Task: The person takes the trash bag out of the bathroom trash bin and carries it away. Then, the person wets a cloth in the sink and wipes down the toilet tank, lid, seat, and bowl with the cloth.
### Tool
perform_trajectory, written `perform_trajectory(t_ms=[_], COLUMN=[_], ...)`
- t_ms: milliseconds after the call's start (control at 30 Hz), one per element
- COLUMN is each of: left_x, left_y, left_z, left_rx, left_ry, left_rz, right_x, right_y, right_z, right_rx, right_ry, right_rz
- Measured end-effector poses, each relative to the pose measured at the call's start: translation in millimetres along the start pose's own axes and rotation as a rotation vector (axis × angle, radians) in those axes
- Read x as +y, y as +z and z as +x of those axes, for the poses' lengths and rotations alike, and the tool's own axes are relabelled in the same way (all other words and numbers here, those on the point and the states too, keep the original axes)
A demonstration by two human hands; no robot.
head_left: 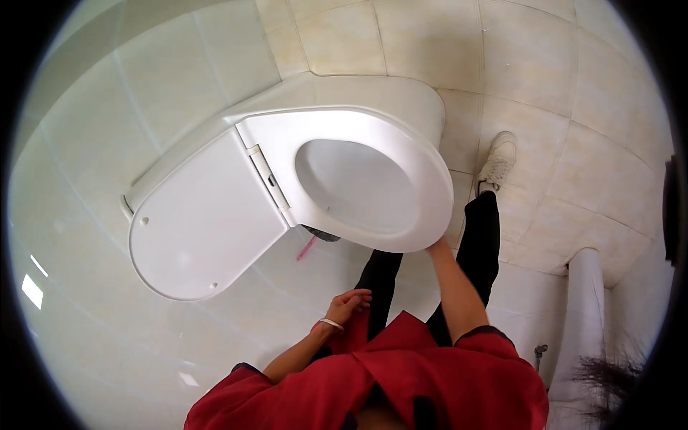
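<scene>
A white toilet (401,97) stands in front of me with its lid (201,222) raised back and its oval seat (430,193) lying over the bowl (358,186). My right hand (436,246) reaches to the front edge of the seat. Its fingers are hidden beneath that edge, so I cannot see whether they grip it. Resting against my black-trousered leg (383,272), my left hand (347,306) has its fingers stretched out and holds nothing. A pale band (332,324) circles the left wrist.
A pink-handled item (307,249) and a dark object (322,233) show beside the toilet, near the hinge. My white shoe (497,161) stands on the tiled floor (530,122). To the right are a white pipe (588,308) and a small metal valve (540,351).
</scene>
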State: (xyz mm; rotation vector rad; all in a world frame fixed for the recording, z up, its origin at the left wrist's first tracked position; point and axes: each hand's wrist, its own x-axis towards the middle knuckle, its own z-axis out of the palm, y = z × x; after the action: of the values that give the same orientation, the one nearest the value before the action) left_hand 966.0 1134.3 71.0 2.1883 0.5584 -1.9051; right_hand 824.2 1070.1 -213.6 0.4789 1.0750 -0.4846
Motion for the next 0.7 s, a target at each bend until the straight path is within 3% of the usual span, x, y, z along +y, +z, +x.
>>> perform_trajectory(t_ms=[133,200,267,333,400,500,600,700], left_x=[-3.5,-10.8,-21.5,-28.5,-28.6,-23.6,-23.3,-26.8], left_y=[-6.5,-11.5,-12.3,-12.3,-9.4,-5.2,-7.6,-11.9], left_z=[-2.4,-0.7,4.0,10.6,12.8,6.6,3.9,6.5], left_rx=[-0.001,0.008,0.003,0.004,-0.017,-0.004,0.022,0.017], left_ry=[0.042,0.037,0.022,-0.034,-0.027,-0.035,-0.039,-0.037], left_rz=[-0.011,-0.064,-0.127,-0.126,-0.064,-0.005,-0.016,-0.038], right_x=[22.2,-19.0,-73.6,-142.5,-166.8,-182.3,-188.0,-188.4], right_y=[-1.8,-8.0,10.6,126.3,165.8,210.9,218.9,191.2], right_z=[3.7,21.8,38.8,17.6,32.4,45.2,44.3,25.4], right_rx=[0.058,-0.015,0.066,0.074,-0.106,-0.221,-0.268,-0.236], right_ry=[-0.071,-0.291,-0.606,-0.303,-0.445,-0.363,-0.277,-0.238], right_rz=[0.125,-0.534,-1.392,-0.597,-0.774,-0.814,-0.609,-0.165])
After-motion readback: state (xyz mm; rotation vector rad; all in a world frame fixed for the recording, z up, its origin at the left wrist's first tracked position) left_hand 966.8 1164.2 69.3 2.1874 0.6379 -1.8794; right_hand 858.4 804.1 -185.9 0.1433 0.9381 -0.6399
